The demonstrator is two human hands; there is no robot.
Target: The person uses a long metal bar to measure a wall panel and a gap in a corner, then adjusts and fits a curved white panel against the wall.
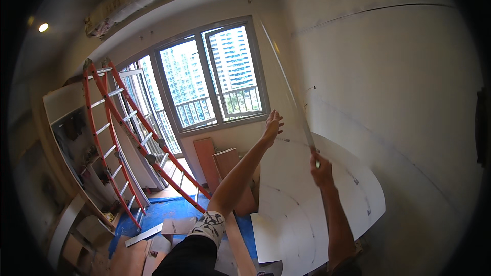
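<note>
My right hand is closed around the lower end of a long thin pale strip, which rises at a slant towards the ceiling in front of the wall corner. Whether it is a measuring tape blade or a rod, I cannot tell. My left hand is raised at the end of an outstretched arm, fingers apart and holding nothing, just left of the strip and below the window. Under both arms spreads a large white sheet with a curved edge and small printed marks.
An orange folding ladder stands at the left on blue floor covering. Brown boards lean below the window. Offcuts lie at the lower left. A wrapped long unit hangs up high, and a plain wall fills the right.
</note>
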